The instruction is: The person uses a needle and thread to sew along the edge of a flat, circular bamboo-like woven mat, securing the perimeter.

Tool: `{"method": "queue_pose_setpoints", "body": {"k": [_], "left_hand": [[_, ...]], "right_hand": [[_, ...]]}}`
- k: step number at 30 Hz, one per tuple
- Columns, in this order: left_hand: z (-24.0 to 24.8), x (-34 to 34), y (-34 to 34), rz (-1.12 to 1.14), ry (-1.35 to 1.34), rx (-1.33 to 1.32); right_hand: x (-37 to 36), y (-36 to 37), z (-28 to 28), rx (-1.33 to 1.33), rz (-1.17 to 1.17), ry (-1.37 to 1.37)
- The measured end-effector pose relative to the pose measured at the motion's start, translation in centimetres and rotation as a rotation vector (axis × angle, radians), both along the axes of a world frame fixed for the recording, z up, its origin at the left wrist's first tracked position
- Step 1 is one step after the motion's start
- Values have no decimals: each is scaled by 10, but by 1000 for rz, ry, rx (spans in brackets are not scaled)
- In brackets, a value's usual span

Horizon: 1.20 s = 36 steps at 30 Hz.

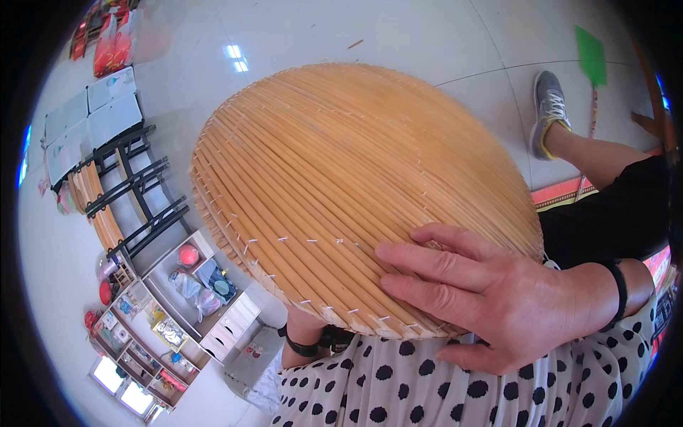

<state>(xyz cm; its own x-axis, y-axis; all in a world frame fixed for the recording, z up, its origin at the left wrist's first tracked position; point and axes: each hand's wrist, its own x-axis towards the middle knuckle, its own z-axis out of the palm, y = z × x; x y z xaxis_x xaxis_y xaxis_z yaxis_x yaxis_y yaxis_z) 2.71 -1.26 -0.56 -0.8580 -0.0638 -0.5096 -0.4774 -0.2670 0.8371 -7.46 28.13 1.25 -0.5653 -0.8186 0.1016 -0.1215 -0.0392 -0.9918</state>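
A large round mat of tan plant stalks point(334, 164), stitched with short white threads, lies tilted over my lap. My right hand point(491, 292) rests on its near right part, fingers spread across the stalks and the thumb by the near rim. Nothing shows in its fingers. My left hand is hidden beneath the mat. Only the left wrist point(304, 334), with a black watch, shows below the near left rim, so its fingers cannot be seen. Black-dotted white cloth point(427, 377) covers my lap under the mat.
Another person's leg with a grey sneaker point(550, 107) reaches in at the right, near a green fly swatter point(590, 57). At left stand folded black-framed furniture point(135, 185) and a shelf cabinet point(228, 327) holding bags and small items. Pale tiles point(299, 28) cover the floor.
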Motion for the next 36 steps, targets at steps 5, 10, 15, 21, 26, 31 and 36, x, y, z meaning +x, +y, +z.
{"method": "queue_pose_setpoints", "body": {"k": [5, 10, 15, 21, 26, 31, 36], "left_hand": [[4, 2, -2, 2, -8, -26], [5, 3, -5, -5, -12, -35], [5, 4, -7, -11, -20, -46], [5, 7, -8, -14, -28, -49], [6, 8, -10, -23, -33, -52], [7, 9, -11, -28, -35, -61], [7, 6, -12, -39, -27, -84]], "right_hand": [[-5, -2, -5, -30, 27, 14], [-5, -3, -7, -39, 26, 4], [-6, -5, -7, -22, 43, 1], [-6, -7, -6, -11, 39, 32], [-2, -8, -6, -7, 16, 93], [0, -11, -7, -18, -3, 92], [1, -11, -6, -14, -5, 74]]}}
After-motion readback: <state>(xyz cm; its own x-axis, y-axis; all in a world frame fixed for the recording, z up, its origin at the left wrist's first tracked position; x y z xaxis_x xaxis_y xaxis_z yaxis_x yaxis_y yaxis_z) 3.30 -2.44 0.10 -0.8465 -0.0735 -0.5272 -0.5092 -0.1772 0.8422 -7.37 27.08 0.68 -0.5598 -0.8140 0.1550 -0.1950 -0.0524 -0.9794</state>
